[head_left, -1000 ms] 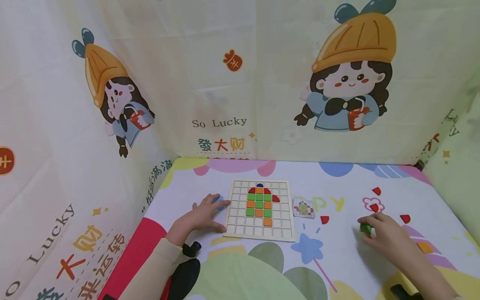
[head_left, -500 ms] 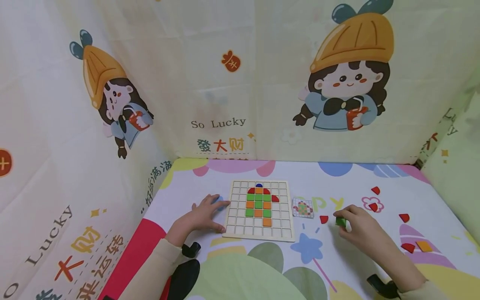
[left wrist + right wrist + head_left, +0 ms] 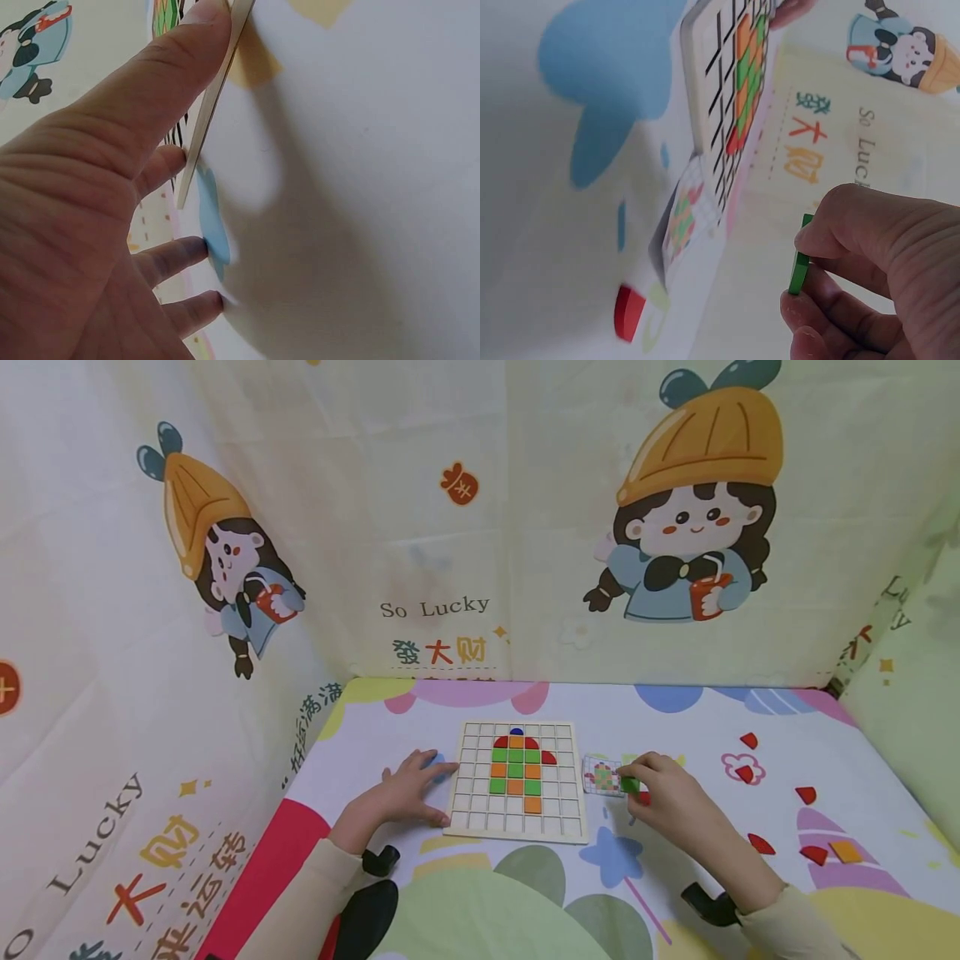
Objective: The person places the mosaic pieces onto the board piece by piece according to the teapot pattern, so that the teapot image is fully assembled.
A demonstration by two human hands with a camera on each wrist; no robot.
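Head view: the left hand point(image 3: 408, 789), spread, touches the left edge of the board point(image 3: 564, 800); the right hand point(image 3: 671, 797) pinches a green block point(image 3: 630, 785) off the right edge. Best lowered flat and square.

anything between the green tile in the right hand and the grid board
Only the pattern card, just right of the grid board. It lies low, so the green tile could likely pass over it.

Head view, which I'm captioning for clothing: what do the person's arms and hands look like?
The left hand and right hand are ungloved. The left sleeve and right sleeve are cream, each with a black piece beside it.
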